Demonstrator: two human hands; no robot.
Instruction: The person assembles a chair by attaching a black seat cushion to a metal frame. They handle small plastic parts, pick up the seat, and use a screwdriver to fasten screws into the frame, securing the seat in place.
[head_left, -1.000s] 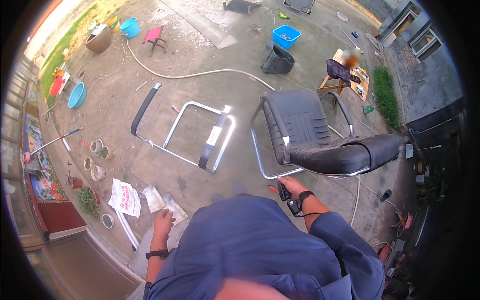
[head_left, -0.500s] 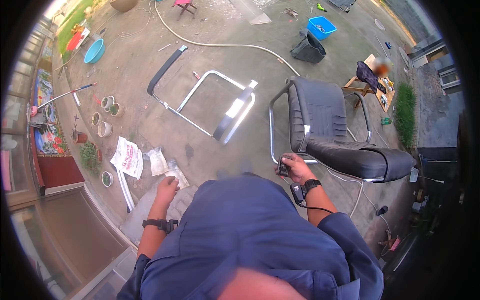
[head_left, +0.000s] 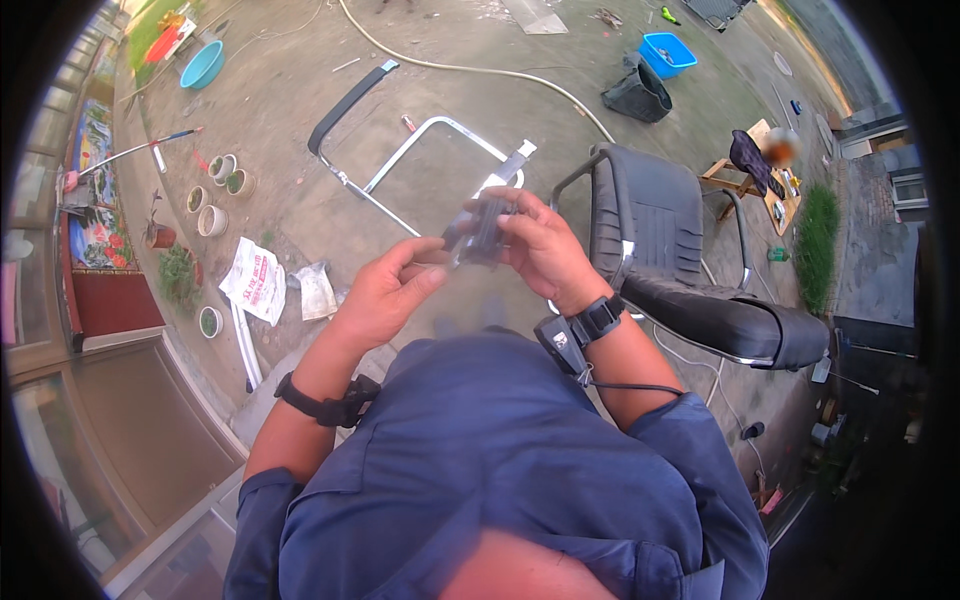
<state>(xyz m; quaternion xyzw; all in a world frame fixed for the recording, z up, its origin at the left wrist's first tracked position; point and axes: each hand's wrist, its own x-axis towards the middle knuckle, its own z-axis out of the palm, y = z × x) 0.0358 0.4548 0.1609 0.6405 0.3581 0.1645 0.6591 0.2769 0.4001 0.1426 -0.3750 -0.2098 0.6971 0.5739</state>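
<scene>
In front of my chest, my right hand (head_left: 545, 245) grips a small dark packet (head_left: 487, 232) that looks like clear plastic with dark pieces inside. Blur hides what the pieces are. My left hand (head_left: 395, 285) has its bent fingers and thumb at the left lower edge of the packet, seeming to pinch it. Beyond the hands, a chrome chair frame (head_left: 375, 182) with black armrests lies on the ground, partly covered by my right hand. A black padded office chair (head_left: 650, 210) on a chrome tube base stands to the right.
At the left are several potted plants (head_left: 212, 221), a white printed sack (head_left: 252, 282) and white strips (head_left: 244, 345). A pale hose (head_left: 470, 70) crosses the far ground near a blue tub (head_left: 667, 55) and a black bucket (head_left: 637, 92). A small wooden table (head_left: 775, 210) holds items at far right.
My right hand has come up and inward from beside the chair with the dark packet. My left hand has risen to meet it. The view has shifted slightly.
</scene>
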